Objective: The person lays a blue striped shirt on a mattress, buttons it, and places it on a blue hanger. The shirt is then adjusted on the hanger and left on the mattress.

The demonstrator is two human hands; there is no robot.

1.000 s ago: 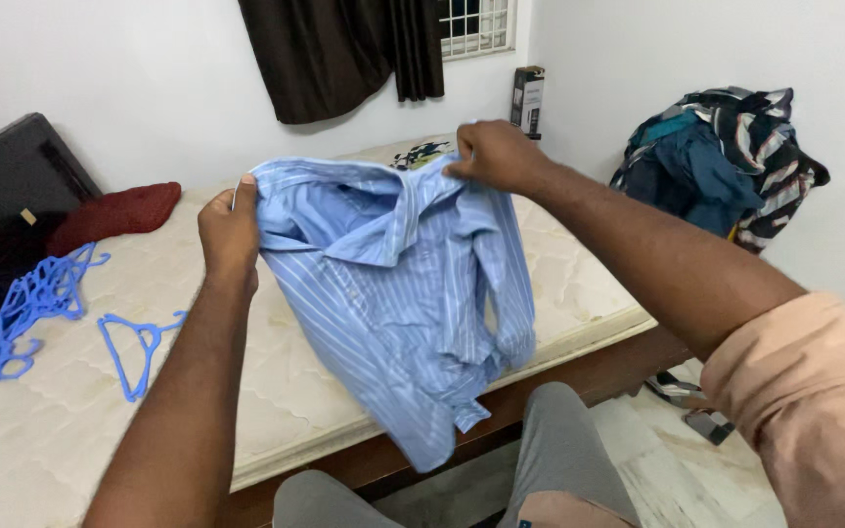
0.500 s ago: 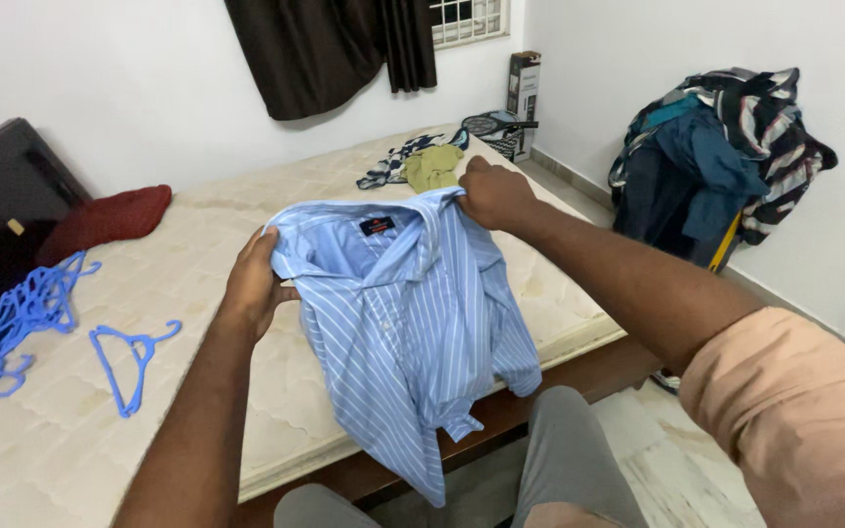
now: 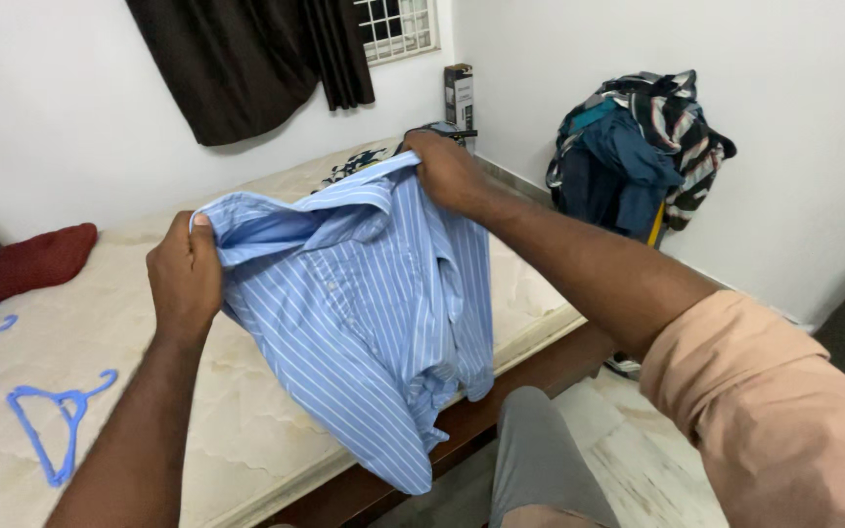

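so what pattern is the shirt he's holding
Light blue with thin white stripes, the shirt, clearest in the head view.

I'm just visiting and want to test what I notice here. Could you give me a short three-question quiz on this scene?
1. True or false: both hands grip the striped blue shirt.
2. Which hand holds the shirt nearer the window: the left hand or the right hand?
3. What lies on the mattress at far left: A) blue hanger, B) shoe, C) book?

Key: 1 true; 2 right hand; 3 A.

soft striped cloth shirt (image 3: pixel 364 313), quilted matt mattress (image 3: pixel 100 323), plastic hanger (image 3: pixel 56 425).
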